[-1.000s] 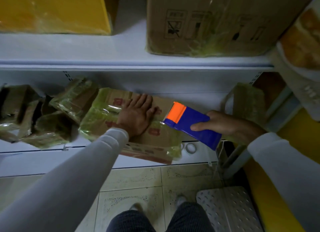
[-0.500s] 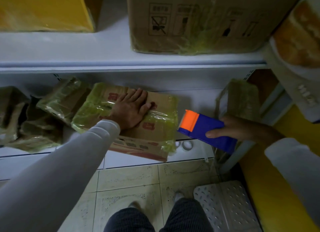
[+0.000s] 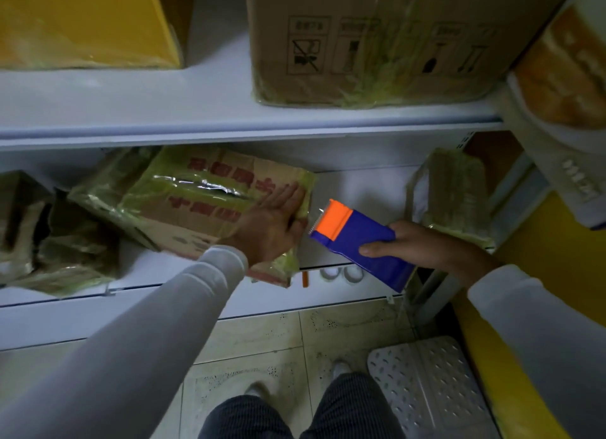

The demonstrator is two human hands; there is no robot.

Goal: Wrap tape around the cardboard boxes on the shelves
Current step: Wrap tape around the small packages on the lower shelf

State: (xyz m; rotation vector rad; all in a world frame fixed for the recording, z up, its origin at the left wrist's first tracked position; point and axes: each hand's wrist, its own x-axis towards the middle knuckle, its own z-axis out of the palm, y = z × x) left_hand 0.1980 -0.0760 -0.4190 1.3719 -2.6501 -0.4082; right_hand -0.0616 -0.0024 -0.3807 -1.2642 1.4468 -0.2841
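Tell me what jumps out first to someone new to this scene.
The blue and orange tape dispenser, gripped in the right hand at centre, stands out most. Left of it, the left hand lies flat on a film-wrapped cardboard box on the lower shelf.

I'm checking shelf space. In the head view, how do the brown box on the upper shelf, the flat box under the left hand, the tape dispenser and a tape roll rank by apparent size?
1. Brown box, partly cropped
2. Flat box
3. Tape dispenser, which sits nearer the camera
4. Tape roll

Flattened tape-wrapped cardboard box [image 3: 196,202] lies tilted on lower shelf [image 3: 354,189].
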